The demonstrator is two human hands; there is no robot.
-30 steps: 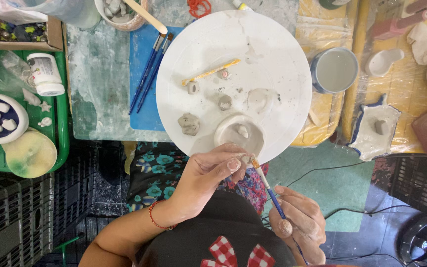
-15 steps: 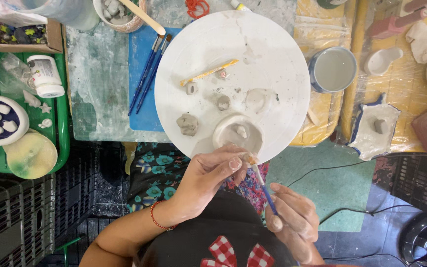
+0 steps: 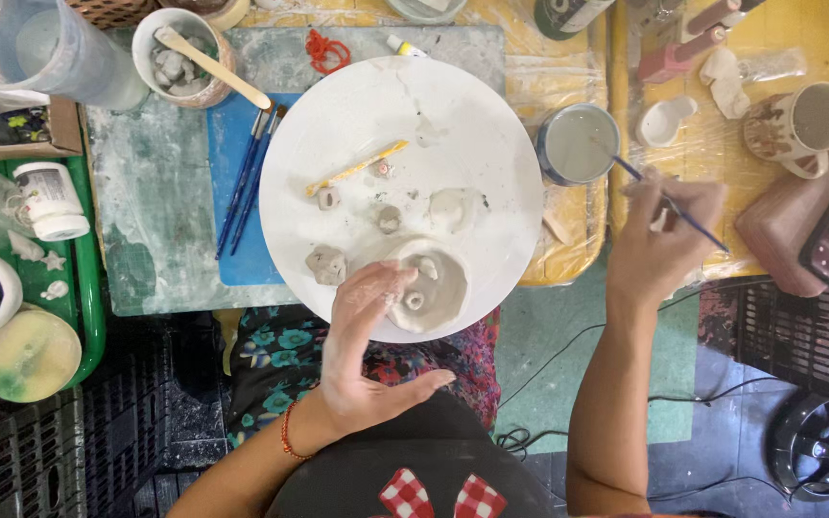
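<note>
A round white board lies in front of me with a small grey clay bowl at its near edge. My left hand rests against the bowl's left side, fingers spread and touching the rim. My right hand holds a thin blue-handled brush, its tip dipped in a blue-rimmed cup of cloudy water to the right of the board. Several small clay lumps and a yellow wooden stick lie on the board.
Two blue brushes lie on a blue mat left of the board. A cup of clay bits with a wooden tool stands at the back left. A brown mug stands far right, a green tray with a white jar far left.
My right hand has swung the brush away from the clay bowl, up and to the right, into the water cup. My left hand has opened and stays at the bowl.
</note>
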